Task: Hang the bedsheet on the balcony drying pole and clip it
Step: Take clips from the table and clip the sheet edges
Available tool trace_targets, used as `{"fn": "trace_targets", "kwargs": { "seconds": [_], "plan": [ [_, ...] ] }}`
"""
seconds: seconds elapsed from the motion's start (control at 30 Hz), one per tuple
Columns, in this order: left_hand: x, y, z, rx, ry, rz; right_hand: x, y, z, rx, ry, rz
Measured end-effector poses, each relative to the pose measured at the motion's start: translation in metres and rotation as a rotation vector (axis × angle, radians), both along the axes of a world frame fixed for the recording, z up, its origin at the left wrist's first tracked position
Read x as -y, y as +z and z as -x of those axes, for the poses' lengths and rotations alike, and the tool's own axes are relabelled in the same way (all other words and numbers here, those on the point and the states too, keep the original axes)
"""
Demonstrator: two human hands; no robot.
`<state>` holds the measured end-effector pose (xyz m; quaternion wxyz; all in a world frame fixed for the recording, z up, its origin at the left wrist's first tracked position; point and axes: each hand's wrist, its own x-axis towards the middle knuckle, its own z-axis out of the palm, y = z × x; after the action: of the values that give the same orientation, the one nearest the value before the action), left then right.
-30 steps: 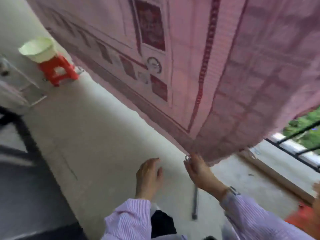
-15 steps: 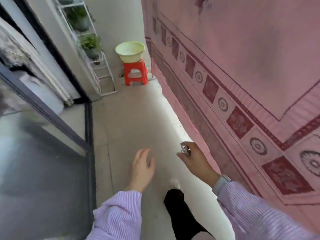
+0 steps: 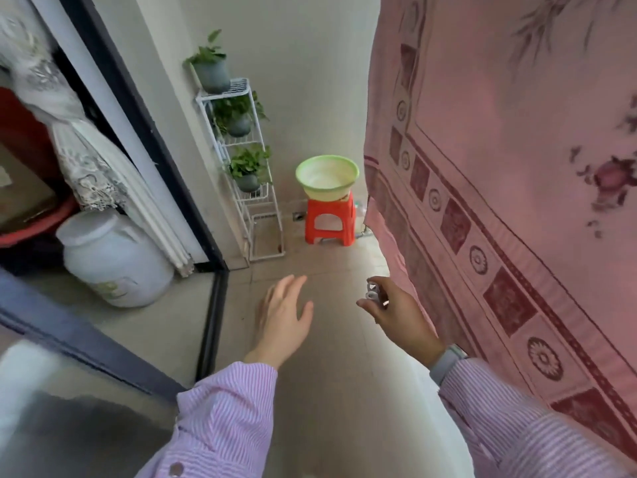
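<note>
Pink patterned cotton bedsheet point(image 3: 517, 167) w/ dark-red square & circle border hangs down the whole right side of the view, top edge out of frame, lower edge near the floor. Right hand point(image 3: 396, 317), in a purple-striped sleeve w/ a grey wristband point(image 3: 446, 363), is held out just beside the sheet, not touching it; thumb & forefinger pinch a small silvery metal clip point(image 3: 374, 293), other fingers curled under. Can't tell if the clip's mouth is open, too small/blurred. Left hand point(image 3: 284, 317) is stretched fwd over the beige tiled floor point(image 3: 327, 391), palm down, fingers straight & slightly spread, holding nothing. At the far end, close to the sheet's edge: pale-green plastic basin point(image 3: 326, 175) sits on a red plastic stool point(image 3: 331, 219). Left of it a white wire plant rack point(image 3: 255, 188) against the wall, three potted green plants on its tiers. Far left, behind a dark sliding-door frame point(image 3: 144, 139): white lace curtain point(image 3: 86, 160) & a big white plastic jar point(image 3: 110, 257) w/ lid on the floor inside.
</note>
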<state>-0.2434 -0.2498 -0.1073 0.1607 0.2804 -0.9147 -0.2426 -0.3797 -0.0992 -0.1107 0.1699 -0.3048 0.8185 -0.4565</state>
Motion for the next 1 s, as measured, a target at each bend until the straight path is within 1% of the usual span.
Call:
{"fn": "trace_targets", "kwargs": {
  "seconds": [0.23, 0.33, 0.43, 0.53, 0.63, 0.77, 0.83, 1.0],
  "plan": [
    [0.169, -0.006, 0.145, -0.026, -0.025, -0.03, 0.167, 0.002, 0.148, -0.166, -0.022, 0.005],
    [0.245, 0.009, 0.22, -0.07, -0.068, -0.063, 0.238, 0.017, 0.216, -0.236, -0.045, -0.008],
    [0.311, 0.028, 0.299, -0.117, -0.109, -0.115, 0.297, 0.042, 0.283, -0.277, -0.071, 0.021],
    [0.359, 0.041, 0.375, -0.137, -0.165, -0.14, 0.342, 0.06, 0.349, -0.35, -0.148, -0.017],
    [0.405, 0.04, 0.451, -0.151, -0.225, -0.119, 0.382, 0.072, 0.418, -0.432, -0.211, -0.036],
    [0.463, 0.037, 0.557, -0.159, -0.282, -0.124, 0.435, 0.085, 0.505, -0.477, -0.291, 0.029],
    [0.489, 0.04, 0.612, -0.177, -0.314, -0.133, 0.459, 0.082, 0.557, -0.52, -0.328, 0.016],
    [0.551, 0.06, 0.73, -0.26, -0.381, -0.218, 0.516, 0.085, 0.677, -0.547, -0.419, 0.055]
  ]
}}
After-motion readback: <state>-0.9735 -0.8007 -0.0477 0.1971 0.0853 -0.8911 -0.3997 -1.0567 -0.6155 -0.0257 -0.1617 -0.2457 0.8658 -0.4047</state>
